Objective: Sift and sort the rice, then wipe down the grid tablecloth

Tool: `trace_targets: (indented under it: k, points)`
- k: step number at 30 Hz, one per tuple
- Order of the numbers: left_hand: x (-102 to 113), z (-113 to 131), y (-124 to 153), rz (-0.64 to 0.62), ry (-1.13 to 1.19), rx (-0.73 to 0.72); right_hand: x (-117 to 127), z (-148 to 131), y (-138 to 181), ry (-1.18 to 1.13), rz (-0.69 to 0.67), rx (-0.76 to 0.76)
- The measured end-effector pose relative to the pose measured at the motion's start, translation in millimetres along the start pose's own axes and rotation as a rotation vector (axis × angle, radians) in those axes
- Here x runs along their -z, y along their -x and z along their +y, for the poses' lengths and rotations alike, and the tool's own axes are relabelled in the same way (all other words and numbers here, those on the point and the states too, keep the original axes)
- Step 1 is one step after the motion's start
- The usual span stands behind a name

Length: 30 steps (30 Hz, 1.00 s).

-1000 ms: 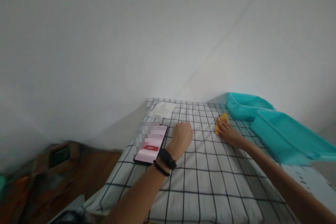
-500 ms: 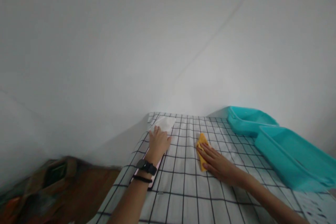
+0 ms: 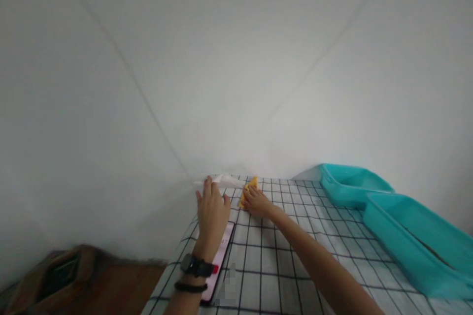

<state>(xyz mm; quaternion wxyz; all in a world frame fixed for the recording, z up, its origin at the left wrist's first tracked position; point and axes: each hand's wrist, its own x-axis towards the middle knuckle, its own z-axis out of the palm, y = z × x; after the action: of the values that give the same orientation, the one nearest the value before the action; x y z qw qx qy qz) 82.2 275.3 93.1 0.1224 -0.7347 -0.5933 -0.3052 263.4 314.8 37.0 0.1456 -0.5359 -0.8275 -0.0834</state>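
My left hand (image 3: 212, 209) is raised over the far left corner of a table with a black-and-white checked cloth (image 3: 291, 236). Its fingers pinch the near edge of a white tissue (image 3: 223, 180), lifting it off the cloth. My right hand (image 3: 257, 201) lies flat, fingers stretched out, pressing on a small yellow cloth (image 3: 247, 190) right beside the tissue. A phone (image 3: 218, 263) with a lit pink and red screen lies under my left wrist, which wears a black watch and a black band.
Two turquoise plastic tubs (image 3: 391, 221) stand along the table's right side. White walls meet in a corner just behind the table. A brown floor with a dark bag (image 3: 55, 275) lies at the lower left.
My right hand slid the yellow cloth from the table's right side to the far left corner. My left hand reached past the phone and took hold of the white tissue, lifting it.
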Motion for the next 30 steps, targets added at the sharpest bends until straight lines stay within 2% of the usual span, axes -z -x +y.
trace_targets:
  k: [2, 4, 7, 10, 13, 16, 18, 21, 23, 26, 30]
  points:
    - [1.6, -0.9, 0.6, 0.039, 0.014, -0.02, -4.2, -25.1, -31.4, -0.04, 0.031, -0.003]
    - [2.3, -2.0, 1.7, 0.065, 0.023, -0.035, -2.4, -38.6, -53.0, -0.089, 0.071, -0.015]
    - [3.2, -1.1, 3.0, 0.074, 0.043, -0.058, 12.7, -30.7, -59.6, -0.153, 0.166, -0.095]
    - [4.0, 6.9, 4.4, 0.038, 0.087, -0.135, 36.0, -1.4, -36.7, -0.178, 0.25, -0.197]
    - [4.5, 21.0, 7.6, -0.053, 0.157, -0.285, 59.1, 22.8, 1.2, -0.17, 0.248, -0.18]
    - [5.0, 35.1, 13.5, -0.182, 0.214, -0.489, 78.8, 33.6, 38.3, -0.152, 0.175, -0.094]
    - [4.7, 41.2, 17.7, -0.258, 0.223, -0.598, 90.4, 39.7, 59.2, -0.128, 0.154, -0.094]
    - [2.2, 43.9, 23.1, -0.309, 0.181, -0.619, 99.2, 48.3, 87.0, -0.082, 0.187, -0.185]
    - [-0.6, 42.4, 25.9, -0.32, 0.125, -0.568, 92.8, 47.5, 105.2, -0.072, 0.154, -0.194]
    - [-4.8, 37.9, 28.8, -0.355, 0.041, -0.499, 65.2, 35.3, 127.8, -0.093, -0.021, -0.076]
    - [-7.5, 31.2, 27.6, -0.41, -0.019, -0.462, 25.2, 26.9, 126.0, -0.102, -0.162, 0.031]
